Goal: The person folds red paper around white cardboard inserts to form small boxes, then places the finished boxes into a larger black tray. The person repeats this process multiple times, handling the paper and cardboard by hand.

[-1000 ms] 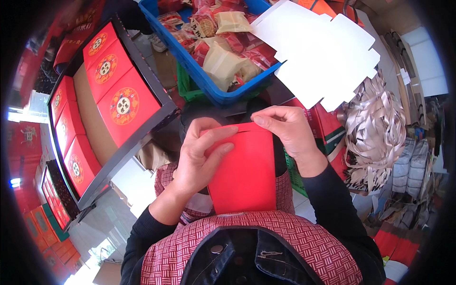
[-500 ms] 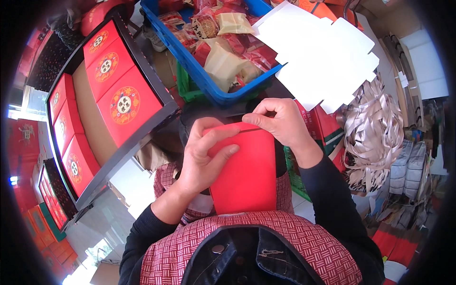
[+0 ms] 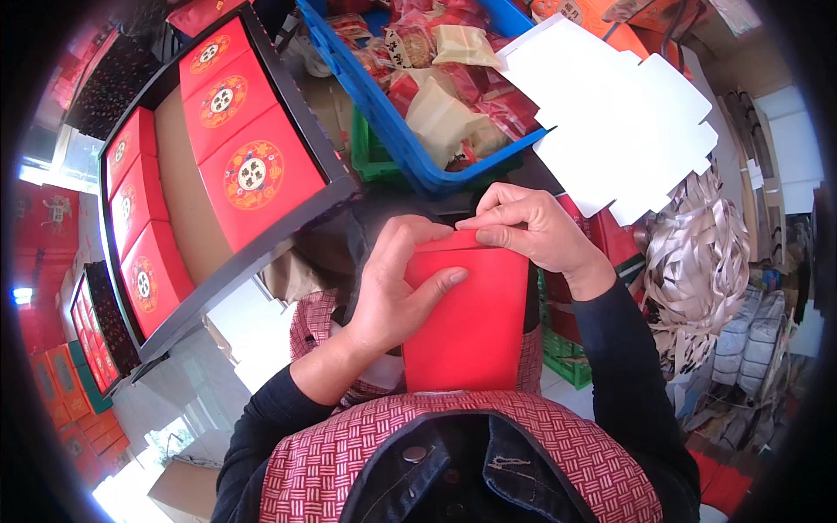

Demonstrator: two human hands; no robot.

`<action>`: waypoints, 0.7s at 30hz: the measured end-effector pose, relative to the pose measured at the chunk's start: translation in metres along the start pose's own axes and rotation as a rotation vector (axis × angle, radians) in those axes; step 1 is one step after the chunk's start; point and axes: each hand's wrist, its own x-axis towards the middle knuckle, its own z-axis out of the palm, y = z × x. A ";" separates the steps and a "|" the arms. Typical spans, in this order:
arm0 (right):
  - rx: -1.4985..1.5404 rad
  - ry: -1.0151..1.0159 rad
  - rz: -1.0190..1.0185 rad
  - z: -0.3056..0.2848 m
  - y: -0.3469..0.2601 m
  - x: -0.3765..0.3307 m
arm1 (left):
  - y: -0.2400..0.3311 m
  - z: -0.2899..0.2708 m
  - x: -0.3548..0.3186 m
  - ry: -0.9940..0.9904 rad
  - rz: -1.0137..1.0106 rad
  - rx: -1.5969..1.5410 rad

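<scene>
- While grasped by the left hand [image 3: 394, 281] and pinched at the top flap [image 3: 462, 243] by the right hand [image 3: 542, 232], shown before the apron [image 3: 349, 444]: red box [image 3: 464, 336].
- Apparently formed in body; judged not yet closed at top.
- Set beyond: blue crate [image 3: 433, 177] of wrapped packets [image 3: 446, 115]; flat, unfolded white card [image 3: 615, 126].
- At left: dark tray [image 3: 240, 283] of emblem-printed red boxes [image 3: 255, 179].

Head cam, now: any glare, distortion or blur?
In the head view, glare washes out the white cardboard sheet; in the head view, fisheye bends the dark tray; in the head view, left hand, right hand and red package look fairly sharp.
</scene>
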 end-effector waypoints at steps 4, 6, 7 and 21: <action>-0.069 -0.067 0.022 -0.006 -0.004 0.002 | 0.001 0.001 0.000 -0.015 0.000 0.017; -0.086 -0.111 0.044 -0.008 -0.006 0.003 | 0.001 0.001 0.000 -0.016 -0.003 0.014; -0.036 -0.118 0.041 -0.008 -0.004 0.003 | 0.000 0.001 0.000 -0.014 -0.007 0.007; 0.184 0.588 -0.148 0.051 0.019 -0.046 | -0.002 0.003 -0.002 0.042 -0.063 -0.065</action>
